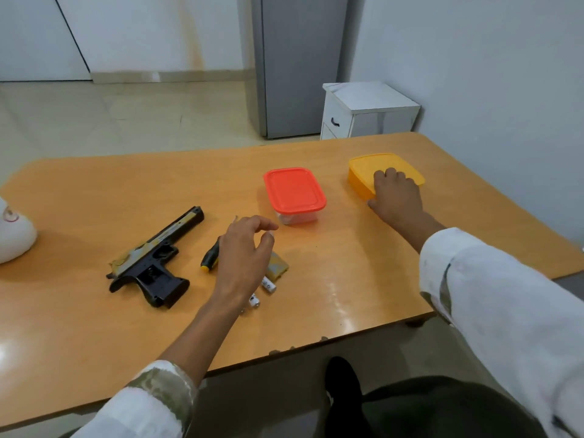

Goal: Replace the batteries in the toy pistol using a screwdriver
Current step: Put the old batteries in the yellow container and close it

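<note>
The black and gold toy pistol (155, 259) lies on its side on the wooden table (94, 311), its grip compartment uncovered. To its right lies a black and yellow screwdriver (210, 255), partly under my left hand (243, 254). That hand hovers with fingers apart and nothing in it. Beneath it lie the gold battery cover (278, 265) and two white batteries (268, 285), (254, 300). My right hand (395, 196) rests on the near corner of the yellow box (366, 169) at the far right.
A clear box with an orange-red lid (294, 191) stands between my hands. A white object (12, 233) sits at the table's left edge. Beyond the table are a white bedside cabinet (368, 110) and a grey fridge (300, 64).
</note>
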